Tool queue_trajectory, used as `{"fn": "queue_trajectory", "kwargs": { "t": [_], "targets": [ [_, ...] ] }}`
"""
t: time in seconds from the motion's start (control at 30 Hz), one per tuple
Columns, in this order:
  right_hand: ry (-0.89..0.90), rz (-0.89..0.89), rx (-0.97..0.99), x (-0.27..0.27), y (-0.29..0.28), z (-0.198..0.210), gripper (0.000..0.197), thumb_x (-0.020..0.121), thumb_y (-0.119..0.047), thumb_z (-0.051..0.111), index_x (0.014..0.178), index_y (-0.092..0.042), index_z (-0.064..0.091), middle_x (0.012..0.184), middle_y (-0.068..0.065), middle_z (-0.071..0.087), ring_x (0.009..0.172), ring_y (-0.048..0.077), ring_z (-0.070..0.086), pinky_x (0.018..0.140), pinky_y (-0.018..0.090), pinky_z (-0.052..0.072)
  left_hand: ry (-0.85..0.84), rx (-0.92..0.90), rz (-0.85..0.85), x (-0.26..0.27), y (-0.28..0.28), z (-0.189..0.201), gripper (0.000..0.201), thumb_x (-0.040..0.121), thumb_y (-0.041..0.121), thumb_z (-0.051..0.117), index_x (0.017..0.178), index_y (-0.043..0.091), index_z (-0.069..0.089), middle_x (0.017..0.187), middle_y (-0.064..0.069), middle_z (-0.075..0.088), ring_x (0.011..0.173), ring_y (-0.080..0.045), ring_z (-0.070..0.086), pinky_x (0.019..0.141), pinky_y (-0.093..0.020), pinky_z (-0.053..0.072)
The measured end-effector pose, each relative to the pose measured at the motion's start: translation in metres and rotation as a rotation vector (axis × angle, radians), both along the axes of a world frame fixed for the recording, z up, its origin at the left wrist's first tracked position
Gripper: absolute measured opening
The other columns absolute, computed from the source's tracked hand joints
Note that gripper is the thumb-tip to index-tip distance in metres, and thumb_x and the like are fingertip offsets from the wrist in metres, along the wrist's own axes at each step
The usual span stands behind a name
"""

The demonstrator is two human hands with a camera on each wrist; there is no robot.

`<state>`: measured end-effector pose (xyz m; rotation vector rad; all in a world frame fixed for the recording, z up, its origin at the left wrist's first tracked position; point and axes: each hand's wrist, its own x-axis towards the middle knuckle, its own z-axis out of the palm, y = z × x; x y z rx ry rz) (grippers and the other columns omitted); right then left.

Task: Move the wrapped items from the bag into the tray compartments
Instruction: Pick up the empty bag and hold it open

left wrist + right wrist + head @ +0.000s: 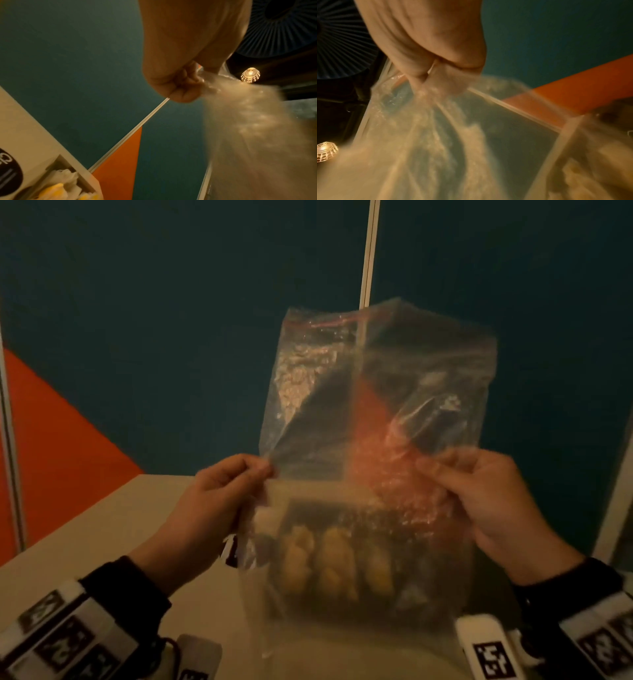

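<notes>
I hold a clear plastic zip bag (370,392) with a red seal line up in front of me, above the table. My left hand (239,477) pinches its left edge and my right hand (455,474) pinches its right edge. The bag looks empty. Seen through it, a dark tray (342,508) lies on the table with several pale wrapped items (334,563) side by side in its compartments. In the left wrist view my left hand (187,83) grips the bag's plastic (248,115). The right wrist view shows my right hand (436,81) pinching the film (423,135).
The beige table (102,529) runs to a teal and orange partition wall (137,337) with a white post (370,251). A white box (25,135) holding wrapped items (58,180) sits at lower left in the left wrist view. A lamp (250,75) glows overhead.
</notes>
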<state>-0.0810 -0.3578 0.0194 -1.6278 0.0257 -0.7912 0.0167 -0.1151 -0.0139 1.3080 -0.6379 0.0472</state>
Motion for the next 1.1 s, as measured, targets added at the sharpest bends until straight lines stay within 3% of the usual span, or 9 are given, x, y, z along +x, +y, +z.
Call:
{"fn": "queue_trajectory", "kwargs": {
  "t": [0.1, 0.2, 0.27, 0.43, 0.53, 0.67, 0.73, 0.93, 1.1],
  "targets": [
    [-0.047, -0.11, 0.1, -0.001, -0.011, 0.009, 0.017, 0.086, -0.018, 0.064, 0.069, -0.019, 0.064, 0.045, -0.007, 0.06, 0.042, 0.005, 0.058, 0.05, 0.026, 0.05, -0.009, -0.001, 0.002, 0.0, 0.009, 0.007, 0.03, 0.072, 0.045, 0.057, 0.083, 0.019, 0.068, 0.063, -0.01, 0.051, 0.044, -0.013, 0.049, 0.042, -0.022, 0.045],
    [-0.073, -0.091, 0.133, 0.0, -0.016, 0.014, 0.013, 0.09, -0.017, 0.058, 0.078, -0.019, 0.065, 0.046, -0.011, 0.062, 0.043, -0.001, 0.061, 0.042, 0.016, 0.048, 0.069, 0.332, -0.346, -0.005, 0.015, -0.007, 0.067, 0.054, 0.067, 0.07, 0.112, 0.034, 0.06, 0.107, -0.002, 0.068, 0.094, -0.02, 0.066, 0.078, -0.035, 0.055],
    [-0.077, -0.084, 0.121, 0.001, -0.016, 0.014, 0.011, 0.089, -0.017, 0.059, 0.08, -0.019, 0.066, 0.05, -0.01, 0.065, 0.047, 0.0, 0.063, 0.044, 0.017, 0.05, 0.141, 0.433, -0.459, -0.012, 0.005, -0.02, 0.065, 0.058, 0.043, 0.08, 0.118, 0.035, 0.056, 0.112, -0.005, 0.067, 0.096, -0.023, 0.066, 0.081, -0.036, 0.053],
    [-0.12, -0.194, 0.06, 0.005, -0.02, 0.011, 0.014, 0.084, -0.017, 0.066, 0.072, -0.022, 0.065, 0.042, -0.01, 0.057, 0.039, 0.0, 0.053, 0.041, 0.014, 0.045, 0.226, 0.405, -0.452, -0.008, 0.008, -0.028, 0.047, 0.07, -0.002, 0.069, 0.112, 0.021, 0.064, 0.08, -0.019, 0.067, 0.055, -0.02, 0.063, 0.046, -0.023, 0.051],
    [-0.129, -0.202, 0.061, 0.005, -0.024, 0.014, 0.007, 0.08, -0.018, 0.07, 0.075, -0.021, 0.066, 0.061, -0.008, 0.069, 0.055, 0.004, 0.065, 0.055, 0.025, 0.053, 0.179, 0.623, -0.673, -0.004, 0.02, -0.027, 0.055, 0.076, -0.009, 0.063, 0.118, 0.026, 0.059, 0.11, -0.025, 0.063, 0.081, -0.025, 0.068, 0.066, -0.028, 0.056],
    [-0.072, -0.127, 0.0, 0.008, -0.018, 0.015, 0.005, 0.08, -0.015, 0.069, 0.075, -0.018, 0.067, 0.05, -0.006, 0.063, 0.042, 0.006, 0.055, 0.042, 0.02, 0.048, 0.124, 0.444, -0.542, 0.002, 0.023, -0.014, 0.053, 0.071, 0.049, 0.068, 0.12, 0.032, 0.057, 0.128, -0.005, 0.058, 0.114, -0.024, 0.057, 0.093, -0.039, 0.049],
    [-0.054, -0.093, -0.037, 0.013, -0.014, 0.012, 0.011, 0.083, -0.015, 0.067, 0.072, -0.019, 0.067, 0.042, -0.006, 0.054, 0.035, 0.005, 0.043, 0.036, 0.016, 0.036, 0.089, 0.309, -0.368, 0.006, 0.018, -0.003, 0.061, 0.062, 0.064, 0.066, 0.11, 0.027, 0.065, 0.116, -0.007, 0.065, 0.104, -0.024, 0.063, 0.084, -0.036, 0.054],
    [0.113, 0.297, 0.044, 0.011, -0.02, 0.01, 0.022, 0.091, -0.006, 0.047, 0.092, -0.014, 0.068, 0.077, 0.01, 0.069, 0.068, 0.021, 0.064, 0.064, 0.036, 0.051, 0.044, -0.02, -0.129, 0.003, 0.001, 0.015, 0.028, 0.075, 0.018, 0.057, 0.102, 0.015, 0.065, 0.091, -0.013, 0.07, 0.052, -0.016, 0.064, 0.046, -0.022, 0.053],
    [0.108, 0.431, 0.006, 0.006, -0.027, 0.003, 0.044, 0.074, 0.003, 0.058, 0.109, -0.022, 0.065, 0.082, 0.006, 0.075, 0.068, 0.014, 0.072, 0.056, 0.027, 0.059, 0.071, -0.108, -0.098, 0.005, 0.007, 0.01, 0.018, 0.083, 0.006, 0.052, 0.094, 0.018, 0.062, 0.085, -0.009, 0.073, 0.042, -0.017, 0.062, 0.034, -0.019, 0.045]
  ]
}}
